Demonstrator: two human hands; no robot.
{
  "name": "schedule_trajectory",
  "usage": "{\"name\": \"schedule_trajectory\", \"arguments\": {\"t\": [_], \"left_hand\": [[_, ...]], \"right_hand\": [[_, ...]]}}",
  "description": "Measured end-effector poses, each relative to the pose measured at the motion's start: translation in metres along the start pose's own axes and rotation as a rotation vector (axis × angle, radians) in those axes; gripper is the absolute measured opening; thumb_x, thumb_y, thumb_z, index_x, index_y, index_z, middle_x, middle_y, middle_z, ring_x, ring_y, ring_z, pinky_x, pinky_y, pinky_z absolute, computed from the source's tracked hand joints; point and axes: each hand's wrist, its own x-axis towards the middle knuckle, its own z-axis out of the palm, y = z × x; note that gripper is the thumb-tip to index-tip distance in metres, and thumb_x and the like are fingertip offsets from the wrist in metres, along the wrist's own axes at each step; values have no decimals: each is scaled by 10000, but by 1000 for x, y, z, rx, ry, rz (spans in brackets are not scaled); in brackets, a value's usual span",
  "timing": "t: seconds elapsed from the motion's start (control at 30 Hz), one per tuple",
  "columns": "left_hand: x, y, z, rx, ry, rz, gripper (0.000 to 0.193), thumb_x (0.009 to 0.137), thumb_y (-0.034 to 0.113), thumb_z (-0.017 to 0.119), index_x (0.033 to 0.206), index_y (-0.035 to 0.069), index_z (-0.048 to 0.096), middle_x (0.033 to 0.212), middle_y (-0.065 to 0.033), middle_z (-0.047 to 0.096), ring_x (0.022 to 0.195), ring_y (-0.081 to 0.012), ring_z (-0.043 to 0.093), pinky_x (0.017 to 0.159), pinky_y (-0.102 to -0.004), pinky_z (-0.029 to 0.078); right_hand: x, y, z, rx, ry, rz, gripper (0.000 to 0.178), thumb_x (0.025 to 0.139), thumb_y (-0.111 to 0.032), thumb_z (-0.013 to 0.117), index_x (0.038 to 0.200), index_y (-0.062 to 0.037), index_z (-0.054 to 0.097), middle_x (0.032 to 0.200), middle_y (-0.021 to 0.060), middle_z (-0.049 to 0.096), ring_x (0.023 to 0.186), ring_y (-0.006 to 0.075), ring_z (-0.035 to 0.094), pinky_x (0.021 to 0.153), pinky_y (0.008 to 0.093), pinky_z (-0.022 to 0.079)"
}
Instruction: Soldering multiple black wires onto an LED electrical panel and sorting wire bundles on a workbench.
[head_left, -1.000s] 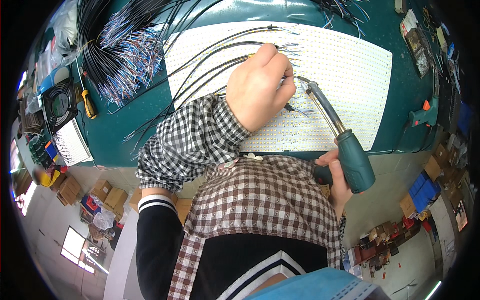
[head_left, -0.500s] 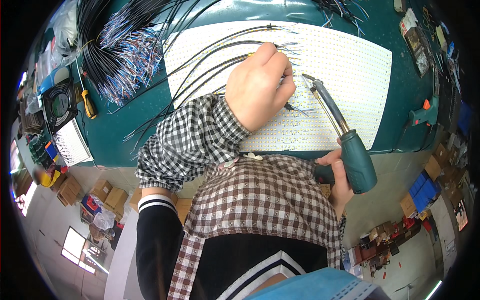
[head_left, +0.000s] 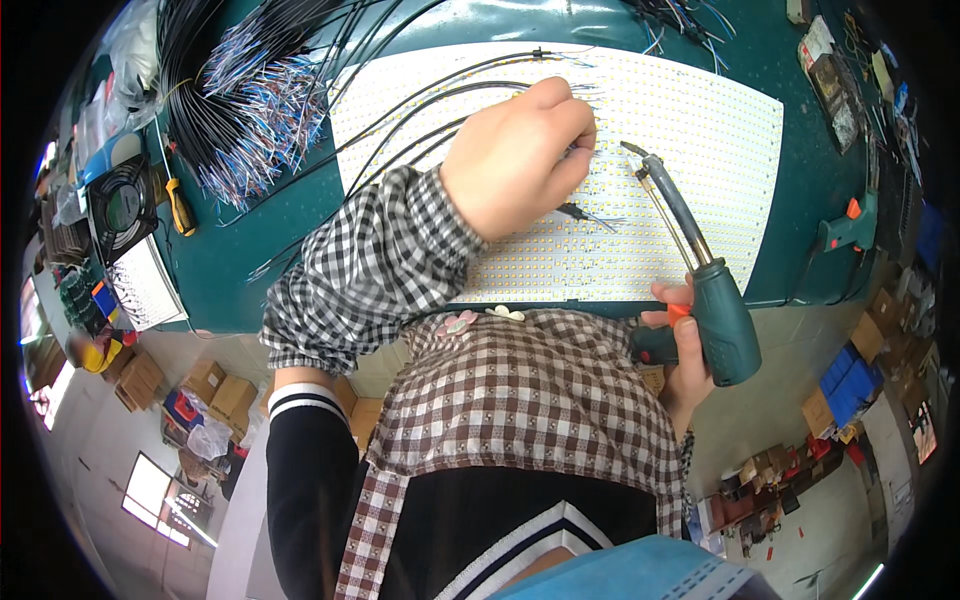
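Observation:
A large white LED panel dotted with yellowish chips lies before me. My left hand is closed in a pinch above its middle, on the wire end of a black cable; the fingers hide most of that end. Other black cables with thin stripped wires lie across the panel beside and under the hand. My right hand grips a dark green soldering gun with a red trigger. Its tip stands to the right of my left fingers, apart from them, over the panel.
A thick bundle of black cables with coloured wire ends lies at the back left. A screwdriver, a black fan and a small white panel are at left. A second green tool rests at the right.
The soldering gun has moved slightly right, its tip farther from my left fingers. My left hand has turned a little, its wrist shifting left and up, still pinched.

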Motion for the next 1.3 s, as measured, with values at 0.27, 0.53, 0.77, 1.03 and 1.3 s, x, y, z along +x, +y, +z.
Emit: {"name": "schedule_trajectory", "arguments": {"t": [0.27, 0.53, 0.77, 1.03, 1.3], "left_hand": [[6, -1, -6, 67, -116, -19, 68, 718, 99, 588, 764, 51, 571, 768, -87, 536, 694, -248, 578, 615, -331, 462], [6, -2, -2, 57, -81, -37, 69, 718, 87, 587, 767, 41, 571, 776, -90, 540, 693, -252, 579, 615, -330, 464], [6, -2, -3, 67, -87, -31, 72, 719, 90, 585, 767, 40, 568, 776, -91, 539, 694, -257, 576, 615, -335, 461], [6, 0, -2, 81, -82, -44, 67, 716, 93, 581, 760, 46, 563, 774, -89, 540, 696, -261, 574, 614, -340, 460], [6, -1, -2, 87, -82, -51, 65, 717, 94, 579, 761, 48, 566, 778, -88, 545, 699, -260, 576, 613, -339, 461]], "right_hand": [[-1, 1, -3, 6, -45, 2, 398, 870, -197, 510, 1144, 86, 452, 881, 115, 568, 777, 208, 586, 688, 319, 513], [0, 1, -1, 120, -28, 43, 155, 807, -51, 578, 916, 58, 562, 799, 125, 596, 727, 198, 599, 674, 322, 522], [-2, 0, -2, 46, -50, 69, 254, 839, -86, 539, 1035, 72, 501, 812, 116, 587, 730, 189, 596, 694, 322, 504], [0, 3, -1, 63, -38, 69, 116, 808, -20, 578, 902, 48, 573, 792, 105, 609, 717, 177, 600, 670, 317, 515], [-1, 3, 2, 79, 6, 49, 105, 806, -13, 577, 891, 48, 576, 786, 111, 611, 718, 182, 602, 674, 318, 514]]}}
